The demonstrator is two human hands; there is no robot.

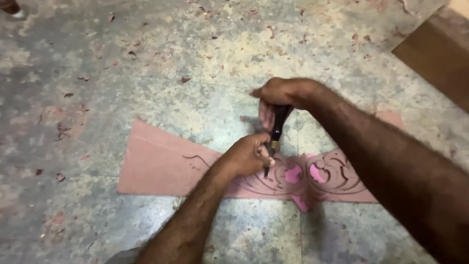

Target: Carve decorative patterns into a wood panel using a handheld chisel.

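Observation:
A flat reddish-pink wooden panel (156, 164) lies on the floor, with scroll patterns carved into its middle and right part. A carving chisel (277, 128) with a dark handle and brass ferrule stands nearly upright on the carved area. My right hand (283, 93) wraps around the top of the handle. Lower down, my left hand (249, 155) pinches the chisel's metal shank just above the panel. The blade tip touches the wood beside bright pink cut-out patches (294, 173).
The mottled grey-green stone floor (146, 58) is strewn with small reddish wood chips. A brown board (437, 54) lies at the upper right corner. Part of a shoe or foot (10, 8) shows at the top left edge.

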